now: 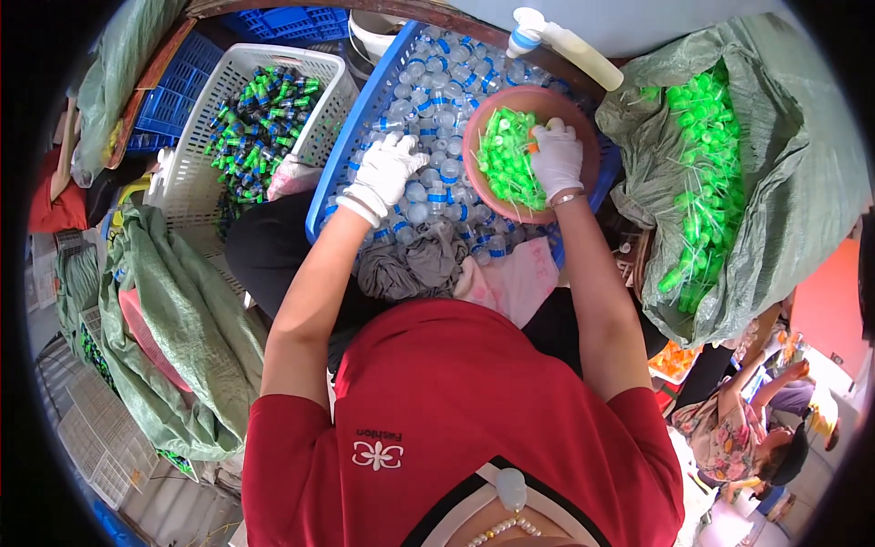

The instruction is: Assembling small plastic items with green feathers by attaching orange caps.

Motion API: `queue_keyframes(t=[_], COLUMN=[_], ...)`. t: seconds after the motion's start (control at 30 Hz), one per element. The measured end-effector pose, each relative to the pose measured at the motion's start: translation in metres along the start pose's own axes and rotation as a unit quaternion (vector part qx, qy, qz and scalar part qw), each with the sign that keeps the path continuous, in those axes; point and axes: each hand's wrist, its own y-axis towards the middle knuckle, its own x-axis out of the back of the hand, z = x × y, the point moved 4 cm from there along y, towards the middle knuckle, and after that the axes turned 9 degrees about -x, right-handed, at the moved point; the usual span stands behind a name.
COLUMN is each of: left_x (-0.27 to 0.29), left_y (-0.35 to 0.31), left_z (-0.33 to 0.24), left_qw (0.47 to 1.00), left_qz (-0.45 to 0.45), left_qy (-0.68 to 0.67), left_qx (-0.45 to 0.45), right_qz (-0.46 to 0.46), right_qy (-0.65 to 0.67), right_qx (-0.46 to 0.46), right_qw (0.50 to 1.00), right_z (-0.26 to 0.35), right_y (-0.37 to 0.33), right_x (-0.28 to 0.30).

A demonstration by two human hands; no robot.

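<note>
My left hand [385,171], in a white glove, rests on a heap of small clear bottles with blue bands [441,118]. Its fingers are apart, and no bottle shows clearly in its grasp. The heap fills a blue plastic crate [339,173]. A pink bowl [583,137] on the crate's right side holds bright green caps with thin clear tubes [507,157]. My right hand [557,159], also gloved, reaches into the bowl with its fingers curled down. Something small and orange shows at its fingertips, and what they grip is hidden.
A white basket [330,84] of dark bottles with green parts stands left. At right, a green woven sack [784,155] holds more green caps [706,173]. A white-topped bottle [570,47] lies beyond the crate. Another person [729,428] sits lower right.
</note>
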Motion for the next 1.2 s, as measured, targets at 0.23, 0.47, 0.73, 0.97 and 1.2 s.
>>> queue_keyframes(t=[0.23, 0.47, 0.73, 0.97, 1.2], left_x=[0.012, -0.01, 0.029, 0.045, 0.04], left_y=[0.022, 0.022, 0.089, 0.137, 0.142], left_z=[-0.002, -0.002, -0.022, -0.033, -0.035], left_qw=[0.989, 0.974, 0.774, 0.756, 0.672], left_qz=[0.133, -0.046, -0.205, -0.218, -0.32], left_qy=[0.012, -0.173, -0.579, -0.604, -0.658], left_qx=[0.062, 0.14, 0.154, 0.127, 0.118], right_qz=[-0.063, -0.027, -0.078, -0.251, -0.354], right_qy=[0.011, -0.024, 0.236, 0.364, 0.306], right_qx=[0.022, 0.034, 0.051, 0.08, 0.067], right_qw=[0.998, 0.999, 0.967, 0.893, 0.881], right_z=[-0.004, 0.007, 0.017, 0.033, 0.036], right_y=[-0.012, -0.003, -0.028, -0.056, -0.044], right_x=[0.01, 0.014, 0.071, 0.171, 0.211])
